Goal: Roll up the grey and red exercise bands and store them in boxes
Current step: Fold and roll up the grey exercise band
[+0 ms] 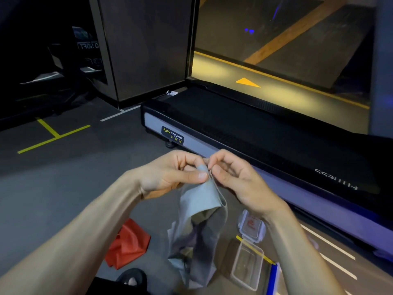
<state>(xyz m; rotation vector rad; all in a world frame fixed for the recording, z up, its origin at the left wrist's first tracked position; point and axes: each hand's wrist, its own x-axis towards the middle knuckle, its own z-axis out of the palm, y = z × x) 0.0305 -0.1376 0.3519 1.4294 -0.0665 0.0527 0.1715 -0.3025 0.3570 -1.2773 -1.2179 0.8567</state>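
Note:
The grey exercise band (pixel 200 228) hangs in loose folds from both my hands, down toward the floor. My left hand (pixel 170 173) pinches its top edge between thumb and fingers. My right hand (pixel 236 179) pinches the same top edge just to the right, the fingertips of both hands almost touching. The red exercise band (pixel 127 243) lies crumpled on the floor, lower left of the grey one, under my left forearm. A clear plastic box (pixel 246 267) stands open on the floor at the lower right, with its clip lid (pixel 252 226) lying just beyond it.
A treadmill (pixel 234 133) with a grey side rail runs across the floor right behind my hands. Yellow tape lines (pixel 53 135) mark the dark floor at left. A dark pillar (pixel 146 47) and glass wall stand behind. My sandalled foot (pixel 131 279) shows at the bottom edge.

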